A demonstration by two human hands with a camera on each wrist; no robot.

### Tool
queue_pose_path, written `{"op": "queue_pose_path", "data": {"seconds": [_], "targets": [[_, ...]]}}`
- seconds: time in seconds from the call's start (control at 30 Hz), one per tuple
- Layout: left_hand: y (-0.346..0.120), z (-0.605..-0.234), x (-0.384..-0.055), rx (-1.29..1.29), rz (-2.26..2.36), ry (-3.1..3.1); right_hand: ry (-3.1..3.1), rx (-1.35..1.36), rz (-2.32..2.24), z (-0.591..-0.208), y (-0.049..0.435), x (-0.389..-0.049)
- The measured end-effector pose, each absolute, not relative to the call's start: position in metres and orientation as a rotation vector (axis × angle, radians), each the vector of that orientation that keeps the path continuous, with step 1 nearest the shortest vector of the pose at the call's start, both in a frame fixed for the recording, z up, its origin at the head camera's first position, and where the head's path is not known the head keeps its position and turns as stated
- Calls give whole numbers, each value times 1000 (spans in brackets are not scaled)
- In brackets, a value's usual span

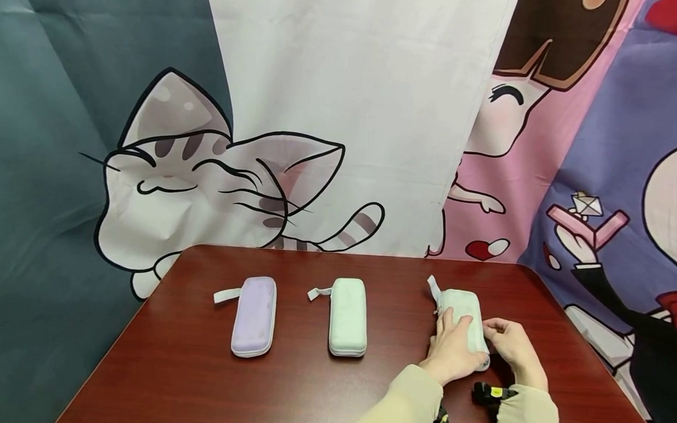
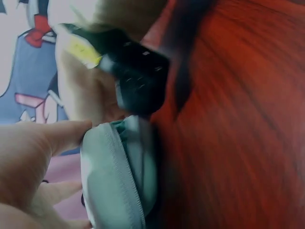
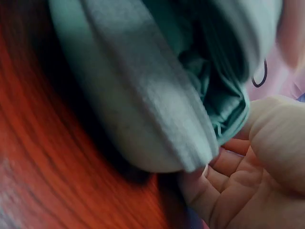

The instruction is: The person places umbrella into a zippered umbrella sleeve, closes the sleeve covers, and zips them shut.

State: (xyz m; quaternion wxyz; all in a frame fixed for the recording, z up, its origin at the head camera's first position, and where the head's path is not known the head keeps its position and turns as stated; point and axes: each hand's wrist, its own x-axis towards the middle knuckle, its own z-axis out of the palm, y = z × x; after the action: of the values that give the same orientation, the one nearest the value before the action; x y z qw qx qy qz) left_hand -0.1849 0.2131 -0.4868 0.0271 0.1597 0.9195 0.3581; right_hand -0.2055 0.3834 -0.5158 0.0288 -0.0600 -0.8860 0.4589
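Note:
A pale green zippered case lies on the right part of the table, its wrist strap pointing away. My left hand grips it from above, thumb and fingers spread across its sides. At the case's right side, my right hand pinches the zippered edge; the zipper pull itself is hidden. In the right wrist view the zip is parted, and folded green lining shows in the gap. The left wrist view shows the zipper teeth running along the case's side.
A light green case stands alone near the middle, and a purple case lies farther left, both with straps. The reddish wooden table ends before a printed cloth. A black wrist device sits by the right sleeve.

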Motion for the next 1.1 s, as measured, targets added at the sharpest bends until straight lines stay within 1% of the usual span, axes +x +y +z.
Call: {"op": "queue_pose_path", "data": {"seconds": [0.17,0.47,0.73,0.93,1.1], "targets": [[225,-489,-181,444,1012,2934,-2754,-148,1331,-515,384,-204],[232,-496,-180,467,960,3021,-2769,-195,1406,-515,387,-203],[239,-508,-181,480,955,3095,-2687,-351,1712,-511,384,-201],[237,-505,-179,475,942,2989,-2731,-349,1593,-510,383,-201],[225,-502,-184,563,1006,2953,-2764,-361,1529,-509,381,-204]]}}
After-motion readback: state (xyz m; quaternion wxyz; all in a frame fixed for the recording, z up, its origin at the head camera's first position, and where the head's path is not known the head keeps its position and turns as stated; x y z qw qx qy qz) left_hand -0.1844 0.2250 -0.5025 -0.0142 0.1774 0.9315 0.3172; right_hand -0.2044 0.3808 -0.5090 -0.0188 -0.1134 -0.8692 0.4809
